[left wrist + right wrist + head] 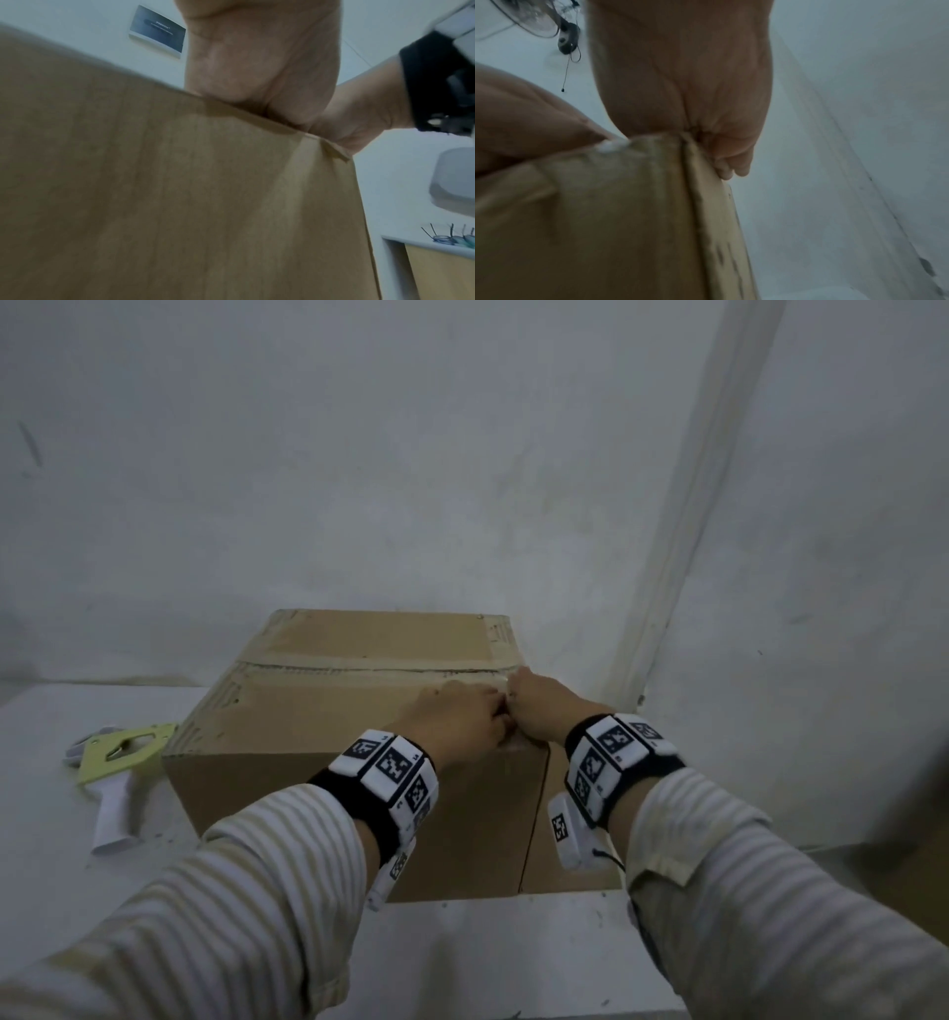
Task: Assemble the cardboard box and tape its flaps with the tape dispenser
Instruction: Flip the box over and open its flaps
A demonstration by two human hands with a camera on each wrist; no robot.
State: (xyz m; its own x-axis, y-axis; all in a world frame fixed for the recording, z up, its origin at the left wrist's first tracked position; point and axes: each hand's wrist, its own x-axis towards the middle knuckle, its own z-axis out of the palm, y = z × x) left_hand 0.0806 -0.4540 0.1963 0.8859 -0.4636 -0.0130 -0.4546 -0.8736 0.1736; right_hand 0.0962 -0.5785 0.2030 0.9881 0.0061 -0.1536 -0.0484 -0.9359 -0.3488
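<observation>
The brown cardboard box (334,711) stands on the white table with its top flaps folded down. A strip of tape (369,667) runs along the centre seam. Both hands meet at the box's near right top corner. My left hand (462,721) lies on the top flap, its palm (262,60) over the front edge. My right hand (539,706) rests at the seam's right end, and its fingertips (734,168) bend down over the box's right edge. The yellow-green tape dispenser (115,752) with a white handle lies on the table left of the box, held by neither hand.
A grey wall stands close behind the box, with a vertical pipe (693,531) running down it at the right. The white table (77,891) reaches to the left and in front of the box. A fan (539,20) shows in the right wrist view.
</observation>
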